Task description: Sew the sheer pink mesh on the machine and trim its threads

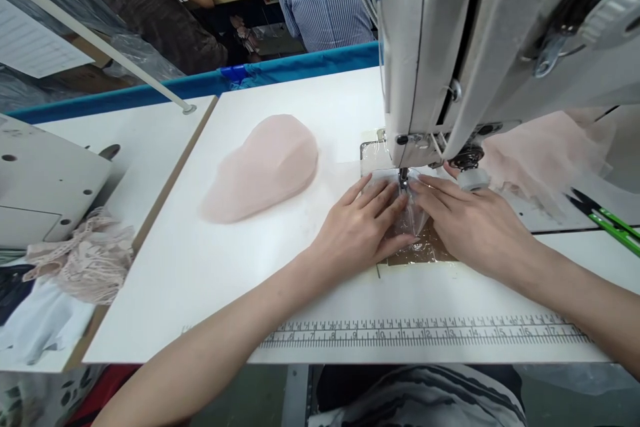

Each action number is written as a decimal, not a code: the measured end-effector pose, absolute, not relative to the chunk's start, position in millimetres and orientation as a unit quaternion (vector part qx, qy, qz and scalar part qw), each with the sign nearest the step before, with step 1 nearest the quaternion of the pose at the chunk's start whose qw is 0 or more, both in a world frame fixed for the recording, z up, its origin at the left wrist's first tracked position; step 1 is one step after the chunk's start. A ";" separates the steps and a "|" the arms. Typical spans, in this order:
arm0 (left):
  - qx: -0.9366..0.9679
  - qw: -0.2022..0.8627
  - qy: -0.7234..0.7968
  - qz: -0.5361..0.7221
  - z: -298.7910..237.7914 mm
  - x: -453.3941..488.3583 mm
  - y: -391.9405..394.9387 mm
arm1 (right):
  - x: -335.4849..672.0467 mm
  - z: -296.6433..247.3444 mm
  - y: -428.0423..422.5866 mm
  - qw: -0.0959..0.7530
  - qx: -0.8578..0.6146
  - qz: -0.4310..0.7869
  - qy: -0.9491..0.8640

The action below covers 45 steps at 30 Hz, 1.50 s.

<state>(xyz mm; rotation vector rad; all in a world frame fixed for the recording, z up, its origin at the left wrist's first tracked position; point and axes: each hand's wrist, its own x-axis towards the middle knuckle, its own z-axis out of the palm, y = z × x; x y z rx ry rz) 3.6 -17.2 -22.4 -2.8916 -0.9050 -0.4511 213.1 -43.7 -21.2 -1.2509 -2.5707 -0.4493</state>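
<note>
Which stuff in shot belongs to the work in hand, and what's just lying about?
In use:
sheer fabric at the presser foot
left hand and right hand, pressing it flat
sewing machine

Lying about, apparently:
pale pink pieces, left of the machine (untouched, possibly related)
green-handled snips
strap bundle, far left

Sewing machine (415, 47) blocks above fabric (411, 219) (passage lies left).

This is a sewing workshop, shown by the sewing machine (405, 47), ruler-marked table (165, 280) and neighbouring machine (40, 180).
</note>
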 end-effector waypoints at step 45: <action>-0.937 0.138 -0.200 -0.251 -24.0 -2.8 -25.6 | 215.2 -17.2 -42.8 0.202 -0.332 -0.154 -0.908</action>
